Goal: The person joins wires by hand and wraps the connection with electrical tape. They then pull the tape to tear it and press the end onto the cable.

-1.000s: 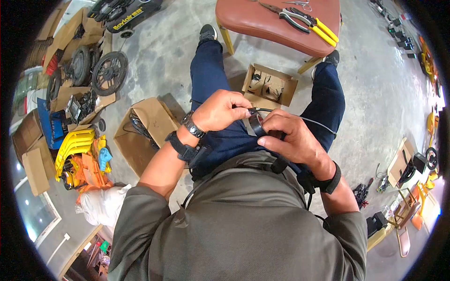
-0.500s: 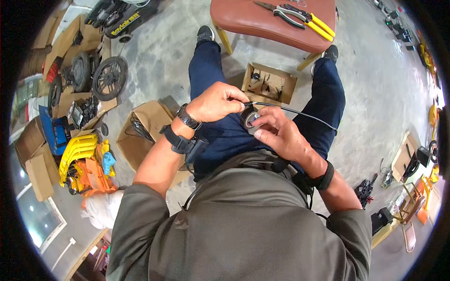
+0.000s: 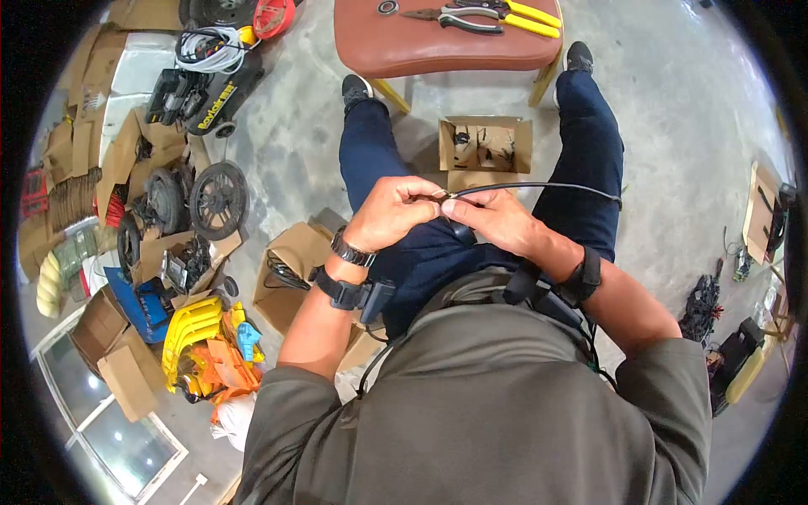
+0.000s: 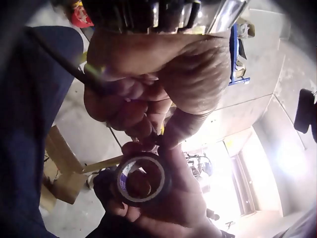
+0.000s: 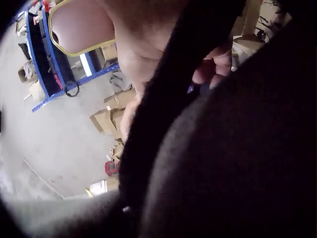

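Grey concrete floor [image 3: 690,126] lies around a seated person, with a small open box [image 3: 523,145] between the feet.

On the near side of the box, over the lap, both hands meet on a thin black cable [image 3: 547,184]. The left hand [image 3: 394,210] pinches it by a small yellowish spot; the right hand [image 3: 499,221] pinches it just beside, thumb tip close to the left fingers. A roll of dark tape [image 4: 166,179] sits against the right hand, with what looks like a fingertip showing through its core.

Probably light and springy, the cable seems stiff enough to keep its arc; gripping close on either side of the yellowish spot should spare what may be a weak place. The roll looks light too, likely tacky on its outer face, so its core offers the cleaner hold.

Rightward past the near edge of the box, the cable bows and crosses the right thigh [image 3: 581,168], where it could drag. Beyond the box stands a brown padded stool [image 3: 404,55], carrying pliers [image 3: 475,25] and a yellow-handled tool [image 3: 532,17]. Left of the box, a larger carton [image 3: 305,244] crowds the left leg; to its right, past the right leg, the floor gives wider room.
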A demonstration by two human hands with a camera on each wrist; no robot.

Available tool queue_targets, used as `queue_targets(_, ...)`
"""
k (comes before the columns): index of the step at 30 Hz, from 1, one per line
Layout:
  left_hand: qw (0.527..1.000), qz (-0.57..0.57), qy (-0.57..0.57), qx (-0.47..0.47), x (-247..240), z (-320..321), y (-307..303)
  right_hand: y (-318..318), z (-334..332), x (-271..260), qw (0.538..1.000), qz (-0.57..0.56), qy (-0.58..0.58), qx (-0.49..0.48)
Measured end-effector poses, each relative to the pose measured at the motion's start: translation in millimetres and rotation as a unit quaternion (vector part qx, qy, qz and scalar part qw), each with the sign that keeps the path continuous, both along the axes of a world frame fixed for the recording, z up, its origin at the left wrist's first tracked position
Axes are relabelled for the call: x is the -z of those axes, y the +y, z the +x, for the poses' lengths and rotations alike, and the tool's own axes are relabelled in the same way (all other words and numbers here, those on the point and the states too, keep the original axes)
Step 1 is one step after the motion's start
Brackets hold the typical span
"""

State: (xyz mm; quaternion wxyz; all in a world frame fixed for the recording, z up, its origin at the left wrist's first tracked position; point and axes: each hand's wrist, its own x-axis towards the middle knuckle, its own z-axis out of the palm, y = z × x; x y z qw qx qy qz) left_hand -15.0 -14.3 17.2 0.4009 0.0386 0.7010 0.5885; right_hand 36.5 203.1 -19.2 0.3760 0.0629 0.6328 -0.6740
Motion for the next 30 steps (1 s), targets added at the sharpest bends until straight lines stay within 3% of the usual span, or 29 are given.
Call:
queue_targets(12, 0.997, -0.042, 0.009, 0.057, -1.4, 0.8, -0.8, 6.9, 5.0, -6.9, 0.998, -0.016, 0.061, -0.024)
queue_targets(15, 0.995, -0.066, 0.008, 0.071, -3.8, 4.7, -1.3, 10.0, 0.4, -5.3, 0.989, 0.023, 0.124, -0.078)
queue_targets(18, 0.999, -0.021, -0.007, 0.045, -9.7, 12.1, -0.1, 8.9, 1.5, 0.2, 0.978, -0.001, 0.201, -0.060)
queue_targets(21, 0.996, -0.050, 0.062, 0.042, -15.1, 17.1, 5.6, 14.7, -1.7, -7.5, 0.985, 0.058, 0.128, -0.105)
queue_targets(24, 0.999, -0.015, 0.000, 0.035, -10.6, 15.0, 2.5, 9.3, 3.5, 13.4, 0.986, -0.031, 0.159, -0.041)
queue_targets(27, 0.999, 0.032, -0.002, 0.009, -7.7, 15.4, 1.3, 16.0, 2.4, 8.4, 0.991, -0.067, 0.115, -0.022)
queue_targets(30, 0.999, 0.004, 0.021, 0.027, -13.0, 12.9, 3.3, 18.4, 4.8, 5.7, 0.992, -0.109, 0.062, 0.004)
